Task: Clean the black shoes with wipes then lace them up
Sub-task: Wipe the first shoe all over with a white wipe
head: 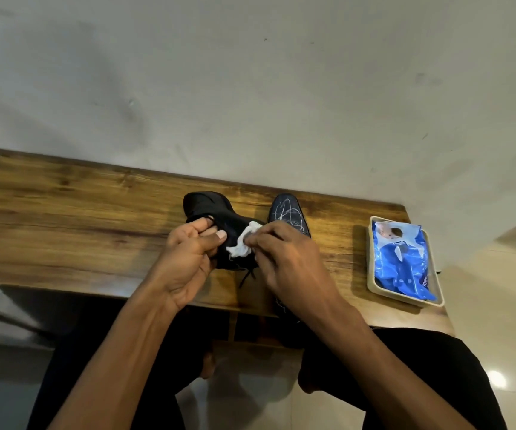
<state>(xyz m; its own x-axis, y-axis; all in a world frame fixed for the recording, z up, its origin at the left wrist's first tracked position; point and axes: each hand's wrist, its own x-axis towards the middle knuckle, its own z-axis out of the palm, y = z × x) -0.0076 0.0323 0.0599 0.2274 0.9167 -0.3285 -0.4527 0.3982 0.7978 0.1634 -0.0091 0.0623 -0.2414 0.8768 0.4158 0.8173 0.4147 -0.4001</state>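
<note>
A black shoe (208, 206) lies tilted on the wooden table (64, 212), and my left hand (188, 252) grips it at its opening, thumb on the side. My right hand (284, 259) pinches a crumpled white wipe (244, 240) and presses it against this shoe's side. A loose black lace end (245, 276) hangs from the shoe near the table's front edge. The second black shoe (287, 212) stands just to the right, its toe marked with white scribbles, and my right hand hides most of it.
At the right end of the table, a blue pack of wipes (402, 259) lies in a shallow beige tray (371, 274). A grey wall runs right behind the table. My legs in dark clothing and a pale tiled floor show below.
</note>
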